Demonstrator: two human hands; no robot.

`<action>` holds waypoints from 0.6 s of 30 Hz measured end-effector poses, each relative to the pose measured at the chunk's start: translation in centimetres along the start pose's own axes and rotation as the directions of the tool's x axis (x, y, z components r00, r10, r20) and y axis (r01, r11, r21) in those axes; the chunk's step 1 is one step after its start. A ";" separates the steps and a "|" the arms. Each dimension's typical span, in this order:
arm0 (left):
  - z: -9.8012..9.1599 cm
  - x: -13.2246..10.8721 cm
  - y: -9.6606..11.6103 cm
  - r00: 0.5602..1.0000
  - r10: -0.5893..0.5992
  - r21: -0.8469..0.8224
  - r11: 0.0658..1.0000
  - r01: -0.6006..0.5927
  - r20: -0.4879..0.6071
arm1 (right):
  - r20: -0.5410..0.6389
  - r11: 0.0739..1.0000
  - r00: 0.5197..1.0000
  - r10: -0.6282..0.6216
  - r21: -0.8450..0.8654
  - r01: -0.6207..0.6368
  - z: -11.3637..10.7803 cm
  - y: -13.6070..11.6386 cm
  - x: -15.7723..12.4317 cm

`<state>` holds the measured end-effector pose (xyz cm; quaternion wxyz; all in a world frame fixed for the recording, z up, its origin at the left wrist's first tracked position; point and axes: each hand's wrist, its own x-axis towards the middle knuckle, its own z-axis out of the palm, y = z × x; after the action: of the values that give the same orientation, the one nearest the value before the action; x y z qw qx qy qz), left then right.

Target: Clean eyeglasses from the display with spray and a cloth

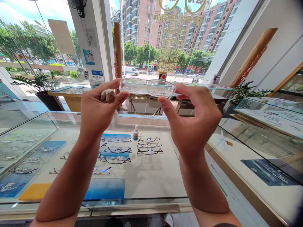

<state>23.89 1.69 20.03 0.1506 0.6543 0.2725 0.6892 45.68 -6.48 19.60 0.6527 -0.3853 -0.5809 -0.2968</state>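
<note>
A pair of clear-framed eyeglasses (147, 82) is held up level at arm's length, its lenses facing the window. My left hand (98, 107) pinches the left end of the frame between thumb and index finger. A crumpled beige cloth (108, 95) is tucked into that hand's curled fingers. At the other end, my right hand (193, 115) grips the frame with thumb and fingers. The temples point away and down, their dark, yellowish-green tips showing below the lenses.
Below lies a glass display counter (151, 186) with rows of eyeglasses (149, 145) and a small white spray bottle (135, 133). An orange pad (36, 191) lies at lower left. Another glass case (267, 151) stands at right. Potted plants (44, 91) and large windows are beyond.
</note>
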 end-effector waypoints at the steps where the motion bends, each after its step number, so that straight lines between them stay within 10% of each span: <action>1: 0.0 0.0 0.0 1.000 -0.005 0.000 1.000 0.005 -0.002 | 0.003 1.000 1.000 -0.007 -0.002 0.007 0.0 0.0 0.0; 18: -0.2 0.1 0.0 0.999 0.035 0.002 0.999 -0.035 -0.006 | 0.080 0.996 0.997 0.012 -0.084 -0.005 -0.4 -0.1 0.0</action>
<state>23.68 1.68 20.09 0.1373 0.6572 0.2619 0.6933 45.80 -6.85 19.57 0.6133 -0.4265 -0.5920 -0.3024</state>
